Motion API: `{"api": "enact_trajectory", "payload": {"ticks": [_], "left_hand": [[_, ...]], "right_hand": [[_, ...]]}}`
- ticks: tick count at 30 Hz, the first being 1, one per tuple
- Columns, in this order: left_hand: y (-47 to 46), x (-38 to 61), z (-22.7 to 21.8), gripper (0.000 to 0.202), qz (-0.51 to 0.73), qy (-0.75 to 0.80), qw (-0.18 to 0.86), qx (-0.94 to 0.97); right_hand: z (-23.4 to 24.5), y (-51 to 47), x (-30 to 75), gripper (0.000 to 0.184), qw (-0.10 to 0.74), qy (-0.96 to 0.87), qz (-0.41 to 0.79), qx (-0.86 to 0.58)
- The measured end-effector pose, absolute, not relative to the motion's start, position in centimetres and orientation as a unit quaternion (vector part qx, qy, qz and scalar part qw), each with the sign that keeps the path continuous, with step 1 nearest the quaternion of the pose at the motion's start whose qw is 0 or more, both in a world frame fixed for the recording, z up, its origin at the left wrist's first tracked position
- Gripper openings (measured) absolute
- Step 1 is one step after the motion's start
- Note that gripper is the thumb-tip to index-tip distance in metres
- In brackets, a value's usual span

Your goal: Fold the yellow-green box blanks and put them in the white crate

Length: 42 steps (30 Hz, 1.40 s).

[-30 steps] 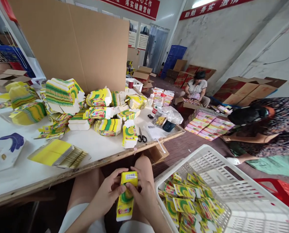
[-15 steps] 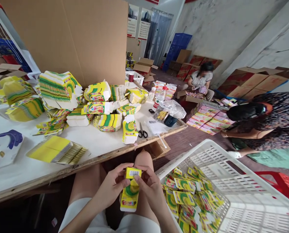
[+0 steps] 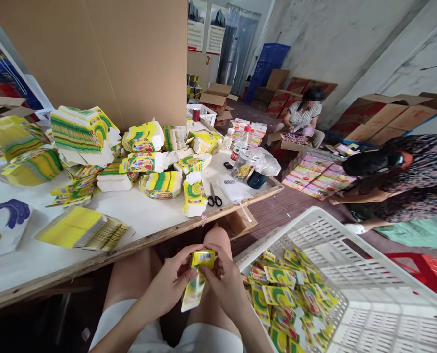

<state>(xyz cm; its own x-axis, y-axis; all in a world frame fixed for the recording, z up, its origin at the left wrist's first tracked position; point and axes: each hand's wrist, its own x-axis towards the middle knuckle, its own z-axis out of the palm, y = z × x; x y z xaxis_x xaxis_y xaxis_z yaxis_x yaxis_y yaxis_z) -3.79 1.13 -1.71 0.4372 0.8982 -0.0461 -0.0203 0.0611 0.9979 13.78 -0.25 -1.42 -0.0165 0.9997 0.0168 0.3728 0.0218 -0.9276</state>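
Over my lap, a small yellow and green carton with a barcode at its top end is held between both hands. My left hand grips its left side, thumb pressed on the front. On the right side, my right hand has its thumb across the front below the barcode and its fingers curled behind the top. The carton's lower end is tilted, with a shiny glare on it. To my right stands a white plastic basket with many similar yellow cartons in it.
On the white table lie stacks of flat yellow cartons, black scissors, bottles and a dark cup. A large cardboard sheet stands behind. Two other people work near pink boxes; a red crate is at far right.
The carton has tilted in my hands, so its printed front shows less and its lower end catches light. My right thumb has moved slightly left. The view has shifted a little.
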Motion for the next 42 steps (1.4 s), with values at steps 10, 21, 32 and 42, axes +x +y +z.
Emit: {"api": "enact_trajectory", "payload": {"ticks": [10, 21, 32, 42], "left_hand": [[1.4, -4.1, -1.4, 0.049, 0.386, 0.355, 0.688, 0.502], [0.6, -0.6, 0.3, 0.025, 0.376, 0.353, 0.59, 0.621], [14.4, -3.1, -1.8, 0.036, 0.361, 0.461, 0.128, 0.8], [12.5, -5.2, -2.7, 0.03, 0.442, 0.464, 0.038, 0.767]], "right_hand": [[-1.7, -0.7, 14.2, 0.033, 0.487, -0.483, 0.551, -0.475], [-1.4, -2.4, 16.4, 0.013, 0.563, -0.492, 0.383, -0.543], [-0.2, -4.3, 23.6, 0.043, 0.469, -0.521, 0.063, -0.71], [-0.5, -1.2, 14.6, 0.039, 0.517, -0.506, 0.338, -0.602]]}}
